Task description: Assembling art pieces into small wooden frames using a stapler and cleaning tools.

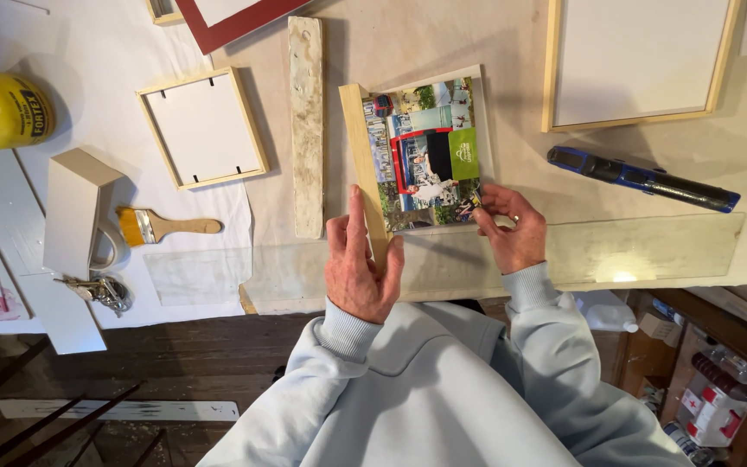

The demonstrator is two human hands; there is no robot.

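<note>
While the left hand point(360, 268) presses flat along a light wooden strip point(365, 169), index finger extended up its length, the right hand point(512, 227) pinches the lower right corner of a colourful printed picture point(425, 151) between thumb and fingertips. The strip lies against the picture's left edge, touching it; both rest near the front of the bench point(512, 104), on its paper covering. Neither grip is wrapped around anything: the left is open and bearing down, the right closed lightly on the picture's corner.

Judged step: aligning the strip with the picture's edge, fit not yet settled. The next move would appear to call for steady downward pressure from the left hand while the right squares the picture against the strip.

Nearby items noted: a weathered board point(307, 121) just left of the strip, a small empty frame point(203, 128) further left, a paintbrush point(166, 227), a yellow glue bottle point(2, 108), a larger frame point(637, 65) upper right, and a blue-handled tool point(641, 179) well apart to the right.
</note>
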